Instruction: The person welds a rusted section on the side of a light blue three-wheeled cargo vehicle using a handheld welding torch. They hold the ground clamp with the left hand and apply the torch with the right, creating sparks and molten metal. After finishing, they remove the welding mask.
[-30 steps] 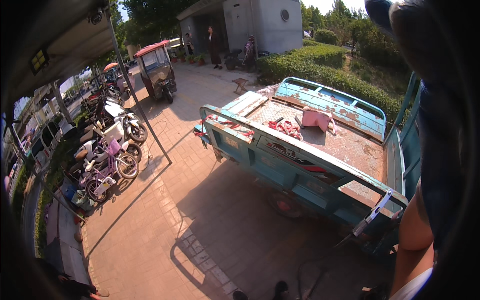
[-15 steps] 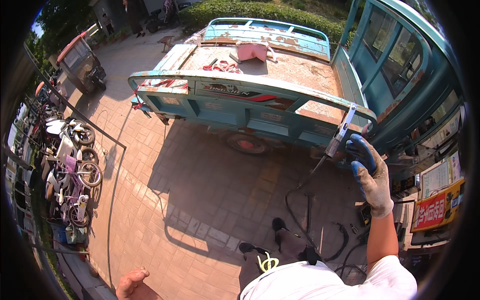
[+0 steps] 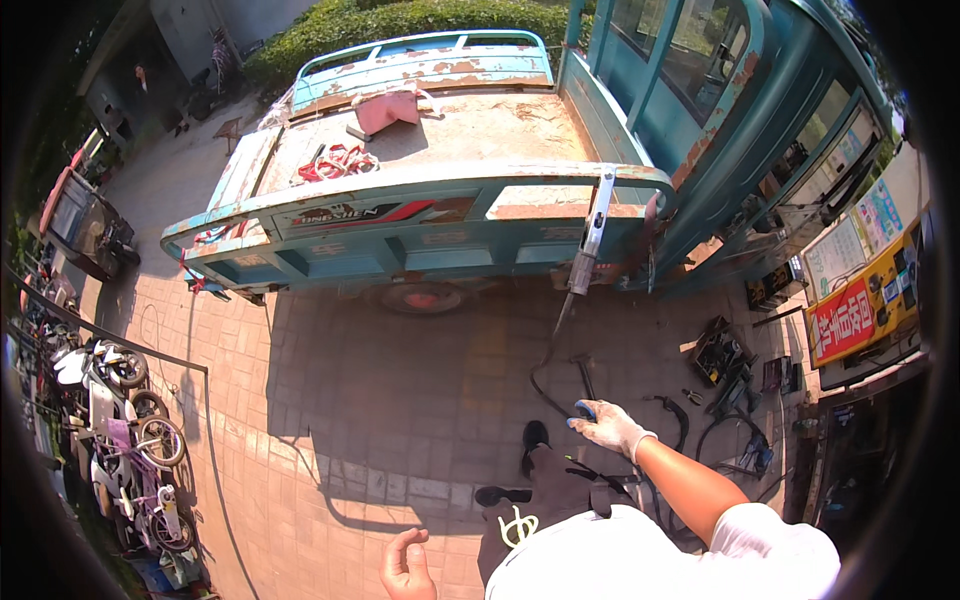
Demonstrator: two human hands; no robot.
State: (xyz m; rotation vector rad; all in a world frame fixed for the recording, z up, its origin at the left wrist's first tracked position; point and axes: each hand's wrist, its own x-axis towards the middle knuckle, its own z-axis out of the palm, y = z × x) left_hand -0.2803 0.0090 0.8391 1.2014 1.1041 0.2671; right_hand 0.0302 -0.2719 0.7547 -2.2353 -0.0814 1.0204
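Observation:
My right hand (image 3: 608,428), in a white glove with blue fingertips, is low over the paving in front of my body. Its fingers are apart, and I see nothing in them. Just beyond it lies a hammer (image 3: 583,366), its handle partly covered by the hand. My bare left hand (image 3: 408,570) shows at the lower edge, fingers loosely bent and apart, holding nothing. A long silver clamp-like tool (image 3: 597,225) hangs on the side rail of a turquoise cargo tricycle (image 3: 500,245), its black cable (image 3: 545,375) trailing to the ground.
A red-and-white strap (image 3: 338,163) and a pink seat-like piece (image 3: 387,110) lie on the rusty cargo bed. To the right are pliers (image 3: 692,396), a dark toolbox (image 3: 722,352) and tangled cables. Several small bicycles (image 3: 160,440) stand at left behind a thin pole (image 3: 110,335).
My right hand has moved down and left, away from the silver tool. The left hand appears farther right. The view has turned right, so the tricycle sits farther left.

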